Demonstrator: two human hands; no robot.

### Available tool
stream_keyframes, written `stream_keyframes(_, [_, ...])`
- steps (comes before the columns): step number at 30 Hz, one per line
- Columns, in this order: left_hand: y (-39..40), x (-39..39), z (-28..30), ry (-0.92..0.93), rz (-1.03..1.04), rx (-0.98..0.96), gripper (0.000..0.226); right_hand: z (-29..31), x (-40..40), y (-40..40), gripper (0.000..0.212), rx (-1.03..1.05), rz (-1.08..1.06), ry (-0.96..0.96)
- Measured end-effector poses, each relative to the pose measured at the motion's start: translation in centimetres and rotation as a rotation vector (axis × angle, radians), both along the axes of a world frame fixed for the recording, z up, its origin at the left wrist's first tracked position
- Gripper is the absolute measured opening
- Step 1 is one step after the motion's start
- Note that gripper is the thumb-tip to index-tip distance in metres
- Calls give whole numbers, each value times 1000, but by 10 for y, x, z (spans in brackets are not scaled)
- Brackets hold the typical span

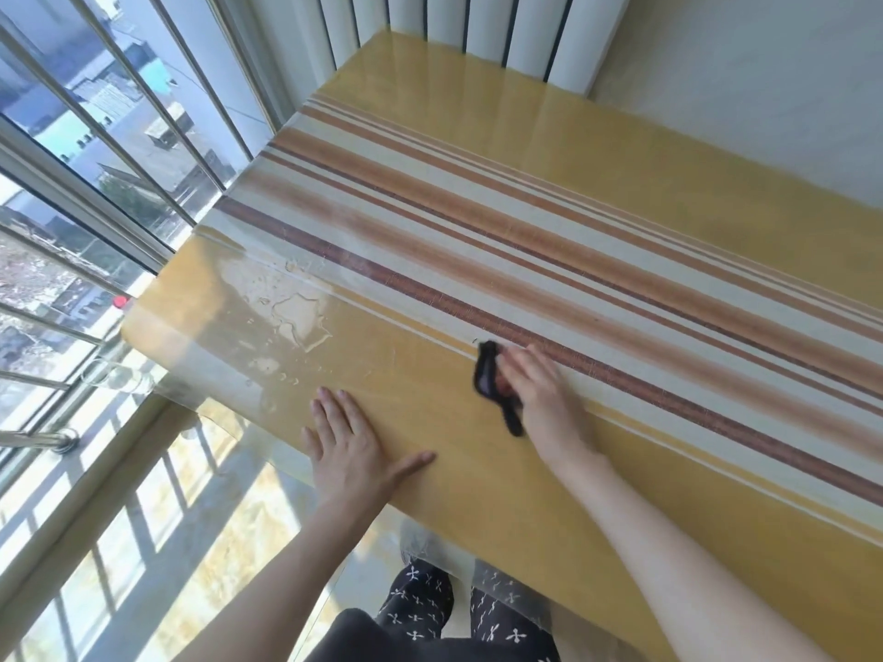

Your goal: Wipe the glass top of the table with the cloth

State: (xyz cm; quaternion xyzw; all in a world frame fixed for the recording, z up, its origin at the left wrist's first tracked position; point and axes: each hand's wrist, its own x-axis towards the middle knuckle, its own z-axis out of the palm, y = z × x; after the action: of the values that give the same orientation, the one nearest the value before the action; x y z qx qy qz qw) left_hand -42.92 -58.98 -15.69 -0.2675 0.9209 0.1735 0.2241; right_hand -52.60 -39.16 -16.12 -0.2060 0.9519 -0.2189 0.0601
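The glass top of the table (pixel 645 222) lies over a yellow cloth with brown and cream stripes. A small black cloth (pixel 487 375) sits bunched on the glass near the front, and my right hand (pixel 537 387) grips it, fingers curled over its right side. My left hand (pixel 349 441) rests flat on the glass near the front edge, fingers straight and spread, holding nothing. A patch of water (pixel 291 312) with droplets lies on the glass to the left of the cloth, near the table's left end.
A window with metal bars (pixel 110 150) runs along the table's left end. A white radiator (pixel 458 26) stands behind the far end, and a pale wall is on the right. My legs in patterned trousers (pixel 444 609) are below the front edge.
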Motion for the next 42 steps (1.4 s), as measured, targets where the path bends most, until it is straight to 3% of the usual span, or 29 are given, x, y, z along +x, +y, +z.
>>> stream_keyframes(2, [0, 0, -1, 8, 5, 0, 138, -4, -18, 3, 53, -20, -243, -20])
stream_keyframes(4, [0, 1, -1, 16, 1, -6, 137, -7, -8, -20, 53, -56, -353, -30])
stream_keyframes(6, [-2, 2, -1, 22, -20, -16, 136, -12, 21, -51, 56, -93, -250, -59])
stream_keyframes(8, [-8, 5, 1, 24, -67, -31, 135, -11, 47, -67, 62, -84, 5, -65])
stream_keyframes(10, [-23, 8, 4, 81, -139, -76, 131, -5, 39, -57, 64, -29, 217, -18])
stream_keyframes(12, [-47, 6, 5, 174, -168, -116, 120, -1, 10, -41, 67, 67, 296, 40])
stream_keyframes(14, [-74, -2, 4, 208, -117, -143, 121, 0, -11, -36, 69, 90, 178, 20])
stream_keyframes(16, [-93, -11, 4, 130, -12, -110, 135, -4, -11, -52, 69, -3, -52, -22])
stream_keyframes(18, [-100, -15, 1, 51, 37, -66, 141, -7, 11, -80, 66, -77, -128, -37])
stream_keyframes(22, [-105, -13, -2, 31, 3, -63, 140, -14, 61, -118, 71, -97, 288, -46])
stream_keyframes(24, [-108, -11, -1, 34, -19, -74, 138, -11, 43, -114, 66, -68, 444, 26])
stream_keyframes(26, [-108, -11, 0, 28, -32, -88, 137, -9, 11, -105, 65, -15, 402, 80])
stream_keyframes(29, [-106, -11, 0, 22, -25, -83, 137, -10, -29, -102, 64, -12, 53, 30])
stream_keyframes(31, [-107, -12, 0, 19, -22, -74, 137, -10, -21, -114, 63, -50, -67, 6])
stream_keyframes(35, [-108, -13, 2, 3, -30, -63, 138, -10, 52, -133, 63, -71, 230, -52])
stream_keyframes(38, [-108, -15, 3, -27, -40, -70, 139, -5, 44, -124, 66, -30, 417, 4])
stream_keyframes(40, [-108, -16, 3, -51, -53, -85, 139, -4, 8, -117, 64, 17, 400, 73])
stream_keyframes(42, [-109, -16, 2, -61, -49, -87, 140, -2, -24, -114, 64, 34, 253, 31])
